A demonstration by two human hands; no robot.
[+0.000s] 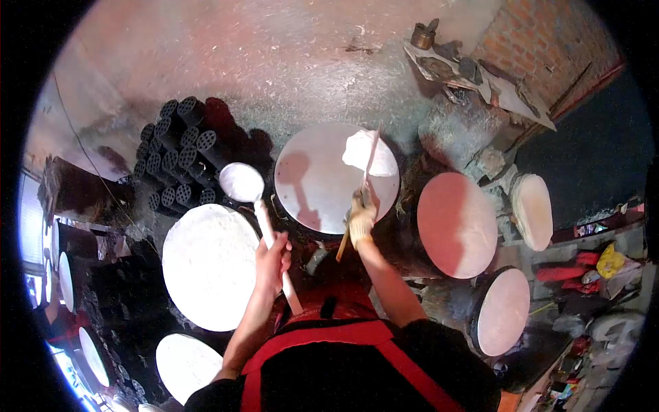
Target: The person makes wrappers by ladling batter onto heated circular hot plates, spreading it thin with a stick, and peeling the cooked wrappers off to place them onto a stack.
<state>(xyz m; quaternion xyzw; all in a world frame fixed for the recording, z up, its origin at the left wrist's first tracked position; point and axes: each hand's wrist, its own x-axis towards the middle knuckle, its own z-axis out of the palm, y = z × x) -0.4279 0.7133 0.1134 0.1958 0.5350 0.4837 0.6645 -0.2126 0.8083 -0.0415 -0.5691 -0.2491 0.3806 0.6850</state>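
Note:
My left hand (pixel 272 257) is closed round the pale handle of a ladle (pixel 241 182), whose bowl is full of white batter. The bowl hangs just left of the round griddle (pixel 309 196) and casts a shadow onto it. My right hand (pixel 362 218), in a pale work glove, grips a thin wooden spreader (pixel 374 151). Its blade reaches over a white patch of batter (pixel 360 152) at the griddle's upper right; whether it touches the batter I cannot tell. Left of my left arm is a large white round surface (pixel 206 268).
Black honeycomb coal briquettes (pixel 178 154) are stacked at the left, against the wall. To the right stand another round griddle (pixel 457 225) and a lower one (pixel 504 312). A stack of pale flat rounds (pixel 532 211) leans beyond them. A cluttered ledge (pixel 446 69) is at the upper right.

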